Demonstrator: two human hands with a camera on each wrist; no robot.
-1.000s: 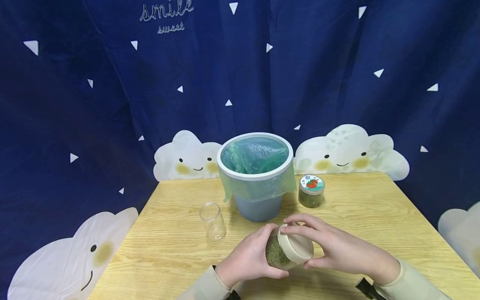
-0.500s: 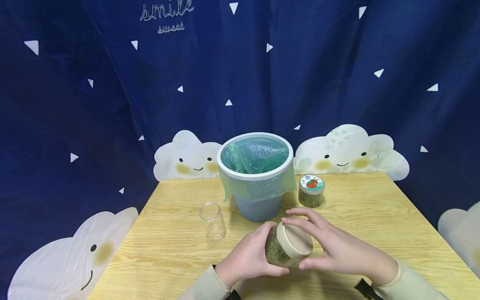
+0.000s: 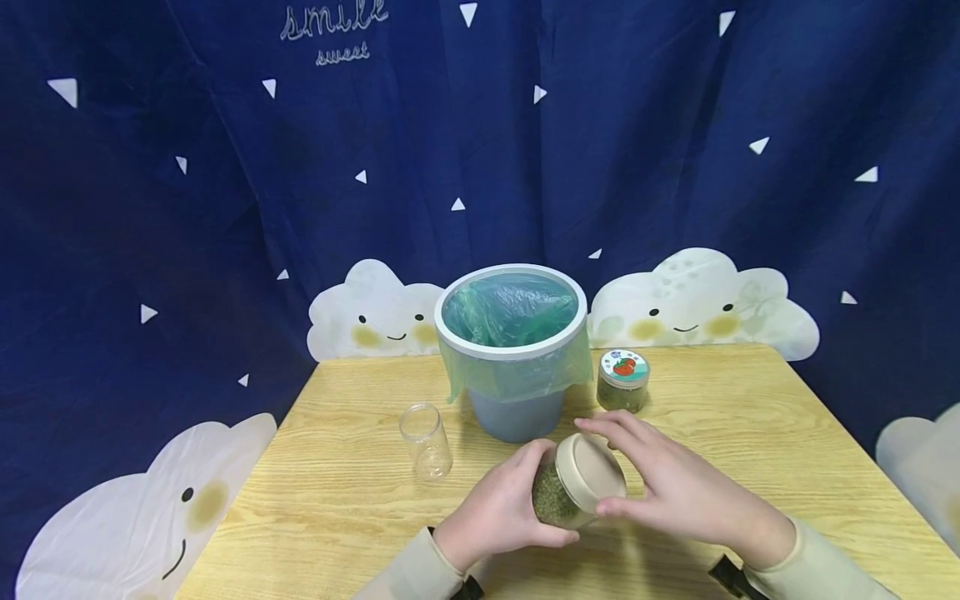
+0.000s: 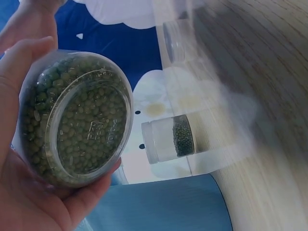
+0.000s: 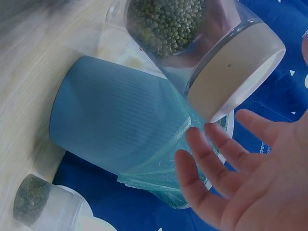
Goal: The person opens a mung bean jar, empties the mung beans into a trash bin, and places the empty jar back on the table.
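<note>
A clear jar of small green beans (image 4: 91, 130) with a cream lid (image 3: 596, 471) is held tilted above the table, its lid facing up and right. My left hand (image 3: 502, 504) grips the jar's body, thumb and fingers on opposite sides. Around the lid my right hand (image 3: 675, 492) is spread, and its thumb overlaps the lid's edge in the head view. In the right wrist view several loosely bent fingers (image 5: 199, 183) stand just off the lid; whether any fingertip touches it I cannot tell. The beans (image 5: 166, 24) are heaped toward the jar's lower end.
A blue-grey bin (image 3: 517, 417) lined with a green bag stands behind the hands. To its right is a small jar (image 3: 622, 392) with a tomato label on its lid. An uncovered clear cup (image 3: 427, 446) stands on the wooden table (image 3: 337, 500) at the left.
My right fingers have drawn off the lid's top toward its far edge, and the thumb has risen onto the near edge. The left hand's grip stays about the same.
</note>
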